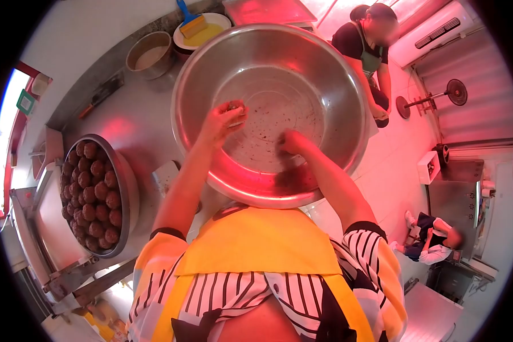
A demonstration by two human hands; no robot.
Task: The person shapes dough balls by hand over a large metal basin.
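A wide metal basin [271,171] stands in front of me, its bottom strewn with small brown crumbs and smears. Over its left part is my left hand [227,122], fingers curled closed; brownish bits show at the fingertips, but what lies inside the hand is hidden. Low in the middle of the basin, my right hand [292,142] points toward the crumbs. Its fingers are bent under and smeared by motion, so their grip is unclear. To the left, a grey tub [132,196] holds several brown balls [91,194] piled up.
Behind the basin are a metal pot [149,56] and a white bowl [215,21] of yellow liquid with a blue-handled brush [191,23]. A knife [102,94] lies on the metal counter [128,134]. One person [366,51] sits at back right, another [436,239] farther right.
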